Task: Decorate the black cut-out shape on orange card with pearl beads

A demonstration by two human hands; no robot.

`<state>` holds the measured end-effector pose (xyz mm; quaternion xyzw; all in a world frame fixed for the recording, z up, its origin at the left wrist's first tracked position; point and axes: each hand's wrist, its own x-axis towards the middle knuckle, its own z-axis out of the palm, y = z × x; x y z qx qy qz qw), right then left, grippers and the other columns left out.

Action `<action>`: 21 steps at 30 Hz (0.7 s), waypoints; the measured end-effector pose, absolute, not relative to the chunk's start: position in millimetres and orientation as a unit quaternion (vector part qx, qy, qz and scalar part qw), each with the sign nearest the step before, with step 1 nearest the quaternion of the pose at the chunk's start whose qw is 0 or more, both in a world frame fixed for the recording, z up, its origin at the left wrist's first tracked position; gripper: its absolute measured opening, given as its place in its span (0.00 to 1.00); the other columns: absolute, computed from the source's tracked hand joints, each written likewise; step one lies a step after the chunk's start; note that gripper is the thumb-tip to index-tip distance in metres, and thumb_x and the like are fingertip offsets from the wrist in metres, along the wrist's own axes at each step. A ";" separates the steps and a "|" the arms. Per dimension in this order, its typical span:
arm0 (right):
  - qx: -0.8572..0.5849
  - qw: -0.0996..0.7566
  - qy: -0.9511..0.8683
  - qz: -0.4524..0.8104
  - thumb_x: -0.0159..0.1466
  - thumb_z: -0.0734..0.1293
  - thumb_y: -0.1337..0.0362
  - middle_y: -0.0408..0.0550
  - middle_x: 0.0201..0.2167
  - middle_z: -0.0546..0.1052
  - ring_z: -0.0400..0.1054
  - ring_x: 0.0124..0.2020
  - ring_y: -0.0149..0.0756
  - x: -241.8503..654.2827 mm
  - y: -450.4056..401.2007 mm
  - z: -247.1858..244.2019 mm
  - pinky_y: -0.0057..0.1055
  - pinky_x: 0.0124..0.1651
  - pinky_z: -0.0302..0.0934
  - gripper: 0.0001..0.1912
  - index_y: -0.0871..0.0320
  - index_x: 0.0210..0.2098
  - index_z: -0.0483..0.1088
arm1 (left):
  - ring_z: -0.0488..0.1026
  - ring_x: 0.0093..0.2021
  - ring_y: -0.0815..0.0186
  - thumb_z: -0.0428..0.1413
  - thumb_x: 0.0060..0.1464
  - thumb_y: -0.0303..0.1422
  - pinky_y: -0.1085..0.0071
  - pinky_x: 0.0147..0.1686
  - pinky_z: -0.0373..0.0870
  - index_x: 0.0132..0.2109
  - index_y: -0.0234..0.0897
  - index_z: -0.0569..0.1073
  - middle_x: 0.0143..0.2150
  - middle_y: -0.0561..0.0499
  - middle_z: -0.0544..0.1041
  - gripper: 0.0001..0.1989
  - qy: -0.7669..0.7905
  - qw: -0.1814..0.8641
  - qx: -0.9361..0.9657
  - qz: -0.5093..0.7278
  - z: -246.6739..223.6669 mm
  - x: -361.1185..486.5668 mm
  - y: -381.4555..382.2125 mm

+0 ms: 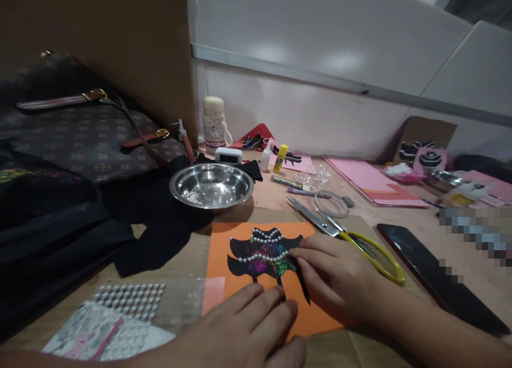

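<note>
A black pagoda-shaped cutout (pixel 260 250) lies on an orange sheet of paper (pixel 224 234). Rows of pearl beads and patches of coloured glitter cover parts of it. My left hand (pixel 252 325) rests flat over the sheet's lower edge, fingers stretched toward the cutout's base. At the cutout's right side, my right hand (pixel 336 272) has its fingertips drawn together on the end of the lower bead row; whatever sits between them is hidden. Left of my left hand, a sheet of pearl beads (pixel 132 301) lies partly out of its plastic packet.
Scissors with yellow handles (pixel 376 256) and a black phone (pixel 436 277) lie to the right. A steel bowl (pixel 212 170) stands behind the sheet, near a glue stick (pixel 281 159) and a squeeze bottle (pixel 265 157). Black cloth (pixel 160 245) and a handbag (pixel 80 133) occupy the left.
</note>
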<state>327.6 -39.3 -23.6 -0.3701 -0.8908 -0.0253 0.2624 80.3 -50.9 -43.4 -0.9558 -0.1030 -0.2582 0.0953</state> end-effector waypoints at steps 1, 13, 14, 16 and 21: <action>-0.365 0.259 -0.894 -0.024 0.67 0.63 0.71 0.51 0.34 0.78 0.72 0.32 0.38 327.9 -39.0 -23.7 0.33 0.33 0.68 0.12 0.58 0.47 0.75 | 0.73 0.48 0.62 0.48 0.69 0.36 0.67 0.51 0.67 0.52 0.43 0.72 0.50 0.52 0.78 0.11 -0.105 0.096 -0.955 -0.259 -44.0 80.3 -51.1; -0.353 0.193 -0.915 -0.007 0.69 0.61 0.70 0.54 0.36 0.76 0.70 0.33 0.39 325.9 -39.0 -18.9 0.35 0.32 0.66 0.14 0.61 0.49 0.75 | 0.75 0.48 0.62 0.44 0.70 0.30 0.67 0.50 0.68 0.51 0.44 0.73 0.49 0.53 0.80 0.13 -0.114 0.102 -0.952 -0.267 -40.7 80.6 -50.9; -0.355 0.195 -0.914 0.003 0.70 0.60 0.70 0.53 0.35 0.76 0.70 0.33 0.39 326.0 -38.5 -19.3 0.35 0.31 0.65 0.14 0.61 0.49 0.75 | 0.76 0.48 0.63 0.44 0.70 0.30 0.68 0.50 0.68 0.50 0.44 0.73 0.49 0.54 0.80 0.13 -0.117 0.103 -0.950 -0.272 -41.0 80.9 -51.0; -0.360 0.196 -0.912 0.024 0.70 0.60 0.69 0.52 0.34 0.75 0.69 0.33 0.39 326.3 -37.6 -20.3 0.34 0.31 0.65 0.14 0.61 0.49 0.74 | 0.76 0.47 0.63 0.44 0.69 0.28 0.68 0.49 0.69 0.49 0.43 0.73 0.48 0.54 0.80 0.13 -0.120 0.107 -0.948 -0.276 -41.5 81.9 -51.2; -0.378 0.177 -0.909 0.010 0.70 0.60 0.68 0.52 0.37 0.76 0.70 0.36 0.40 326.0 -39.6 -21.9 0.36 0.35 0.66 0.12 0.60 0.50 0.73 | 0.77 0.46 0.63 0.43 0.69 0.29 0.68 0.49 0.70 0.47 0.42 0.74 0.47 0.54 0.81 0.14 -0.117 0.113 -0.946 -0.279 -39.7 82.9 -51.0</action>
